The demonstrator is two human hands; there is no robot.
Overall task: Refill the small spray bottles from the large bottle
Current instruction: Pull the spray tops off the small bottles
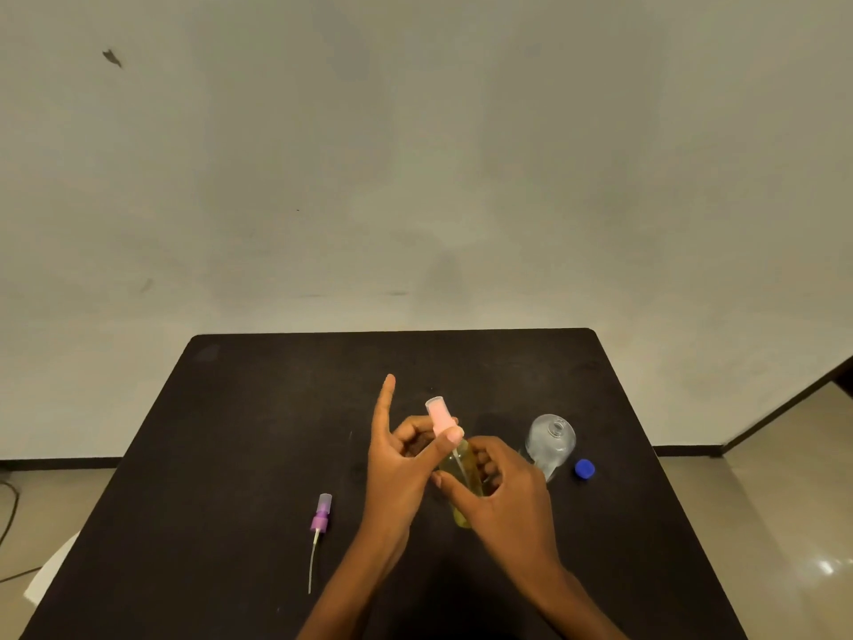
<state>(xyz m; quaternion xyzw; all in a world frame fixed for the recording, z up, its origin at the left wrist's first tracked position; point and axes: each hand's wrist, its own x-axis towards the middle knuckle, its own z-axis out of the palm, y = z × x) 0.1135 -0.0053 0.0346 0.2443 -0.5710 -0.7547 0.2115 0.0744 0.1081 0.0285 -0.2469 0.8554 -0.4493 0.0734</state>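
Gripping the small spray bottle near the middle of the table, the right hand is curled round its yellow-filled body. The pink spray head at its top is pinched by the left hand, whose forefinger is held out straight. A purple pump with its dip tube is laid to the left, well in from the left edge. The large bottle, uncapped, is seen just beside the right hand, with a blue cap near it, apart from the right edge. A wide band of dark tabletop is seen between the hands and the far edge.
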